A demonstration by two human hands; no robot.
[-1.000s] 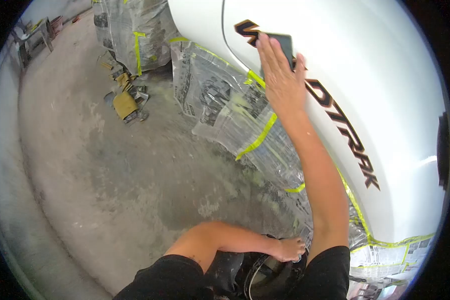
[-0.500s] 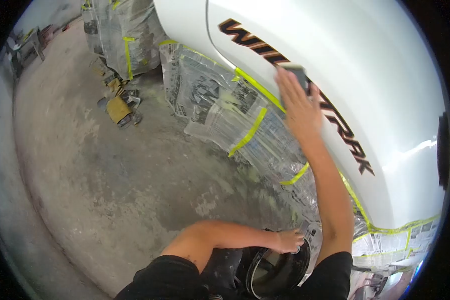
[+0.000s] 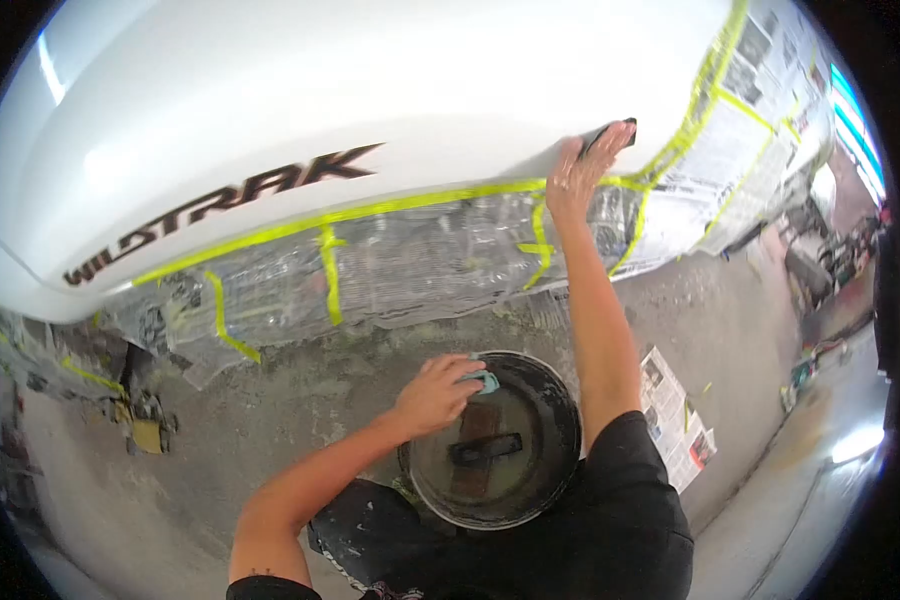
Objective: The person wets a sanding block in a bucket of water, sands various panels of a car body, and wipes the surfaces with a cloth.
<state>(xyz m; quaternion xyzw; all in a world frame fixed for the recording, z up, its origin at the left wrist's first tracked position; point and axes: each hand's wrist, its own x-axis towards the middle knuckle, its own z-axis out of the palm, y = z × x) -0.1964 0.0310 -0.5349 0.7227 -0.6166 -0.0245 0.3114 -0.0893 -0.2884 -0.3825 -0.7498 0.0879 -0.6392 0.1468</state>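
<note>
My right hand (image 3: 582, 175) presses a dark sanding pad (image 3: 629, 131) against the white vehicle panel (image 3: 450, 90), close to the yellow masking tape at its lower right corner. The palm and fingers cover much of the pad. My left hand (image 3: 437, 395) is closed on a pale blue-green cloth or sponge (image 3: 484, 381), at the rim of a black bucket (image 3: 568, 440). Inside the bucket are murky water, a dark oblong block (image 3: 485, 449) and a brown rectangular piece (image 3: 481, 420). Black and orange WILDTRAK lettering (image 3: 220, 205) runs along the panel on the left.
Newspaper and plastic masking (image 3: 400, 255) hang below the panel, held by yellow tape (image 3: 370, 212). A loose newspaper sheet (image 3: 673, 415) lies on the concrete floor right of the bucket. Used sandpaper scraps (image 3: 148, 432) lie at the far left. Assorted clutter (image 3: 810, 265) stands at the right.
The view has swung right along the vehicle. My right hand has moved with the pad from the lettering to the panel's right end. My left hand remains at the bucket, where the blue-green piece now shows.
</note>
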